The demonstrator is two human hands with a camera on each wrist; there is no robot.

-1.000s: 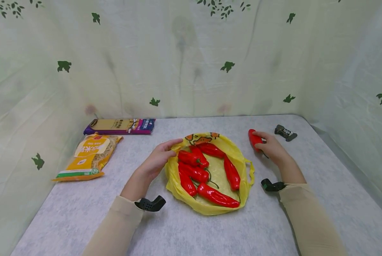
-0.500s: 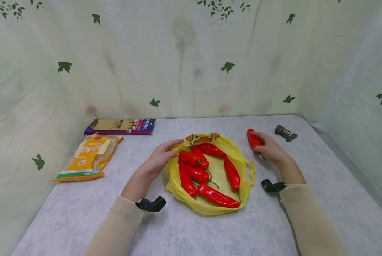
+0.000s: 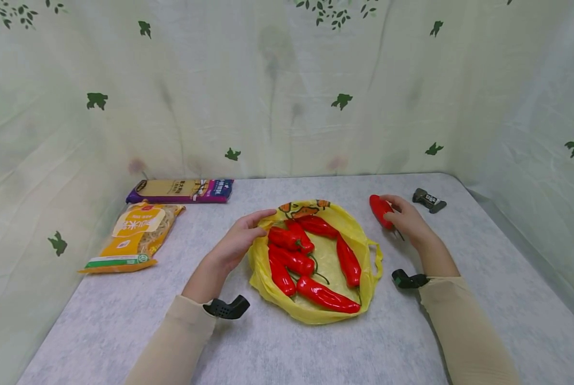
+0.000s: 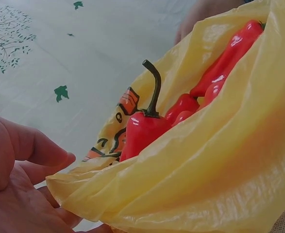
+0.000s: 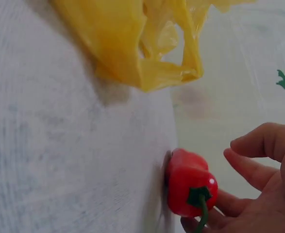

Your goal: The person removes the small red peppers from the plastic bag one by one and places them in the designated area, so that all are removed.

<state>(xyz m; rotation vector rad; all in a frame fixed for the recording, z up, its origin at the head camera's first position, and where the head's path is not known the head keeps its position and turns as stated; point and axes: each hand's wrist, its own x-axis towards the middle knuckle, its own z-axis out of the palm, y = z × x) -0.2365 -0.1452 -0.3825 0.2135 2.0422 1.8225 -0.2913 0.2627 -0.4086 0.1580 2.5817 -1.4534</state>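
Note:
A round yellow plastic bag [image 3: 325, 317] lies wide open with several red peppers [image 3: 327, 295] inside. At its upper left rim my left hand [image 3: 236, 240] rests with thumb and fingers spread; in the left wrist view the bag's edge [image 4: 79, 196] covers part of the fingers of that hand [image 4: 21, 194]. Right of the bag, a single red pepper [image 3: 379, 209] lies on the table beside my right hand [image 3: 412, 224]. In the right wrist view the right hand [image 5: 263, 184] touches this pepper [image 5: 186, 177] with its lower fingers, while thumb and forefinger stand apart from it.
A small dark packet [image 3: 428, 200] lies beyond my right hand. At the back left are a purple and beige package [image 3: 181, 191] and an orange bag of dry food [image 3: 135, 235]. The bag's loop handle [image 3: 378, 259] points right. Pale curtains surround the table.
The single pepper has shifted slightly left and turned, its tip now pointing more to the left. My right fingers have moved a little on it. The left hand and the bag stay nearly still.

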